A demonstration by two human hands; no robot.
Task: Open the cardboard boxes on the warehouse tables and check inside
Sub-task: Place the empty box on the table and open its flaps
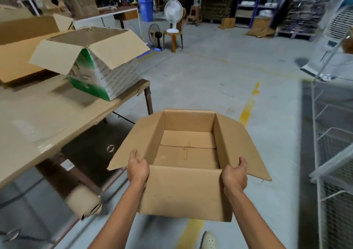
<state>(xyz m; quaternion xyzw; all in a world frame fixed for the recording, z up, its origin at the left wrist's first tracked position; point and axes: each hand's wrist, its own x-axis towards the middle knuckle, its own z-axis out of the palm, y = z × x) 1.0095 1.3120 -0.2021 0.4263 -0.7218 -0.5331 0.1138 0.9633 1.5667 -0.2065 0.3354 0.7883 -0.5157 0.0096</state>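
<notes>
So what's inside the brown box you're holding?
Nothing shows inside the brown box, which the left hand and right hand grip: only its bare bottom flaps. The near wall hides a thin strip of the bottom closest to the person.

view: head | worn on head, wide-angle | faces forward and down | close above cardboard box (183, 191)

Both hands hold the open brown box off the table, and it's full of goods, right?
Not full: the head view shows the brown box empty, bare bottom flaps showing. The left hand and right hand do hold it open, off the table.
</notes>
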